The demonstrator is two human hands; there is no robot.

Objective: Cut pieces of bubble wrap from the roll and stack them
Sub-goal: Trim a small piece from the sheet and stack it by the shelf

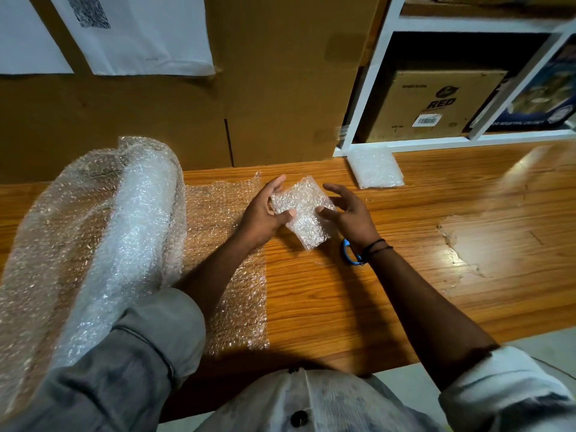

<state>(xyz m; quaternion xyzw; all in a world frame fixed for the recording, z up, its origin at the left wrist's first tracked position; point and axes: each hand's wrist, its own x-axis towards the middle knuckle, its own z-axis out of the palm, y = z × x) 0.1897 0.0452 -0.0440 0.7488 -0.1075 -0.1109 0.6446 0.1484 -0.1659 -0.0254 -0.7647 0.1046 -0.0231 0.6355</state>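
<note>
A small cut piece of bubble wrap (304, 213) is held just above the wooden table (405, 244). My left hand (265, 213) grips its left edge, thumb on top. My right hand (349, 213) touches its right edge with the thumb, its fingers spread and loosely curved. The big bubble wrap roll (109, 229) lies at the left, its loose sheet (230, 269) spread flat under my left forearm. A stack of cut pieces (375, 168) sits at the back, by the shelf foot. A blue scissors handle (350, 252) peeks out under my right wrist.
Large cardboard boxes (265, 88) with white papers stand along the back edge. A white shelf unit (436, 141) at the back right holds a printed carton and a dark box. The table surface is chipped at the right (458, 241).
</note>
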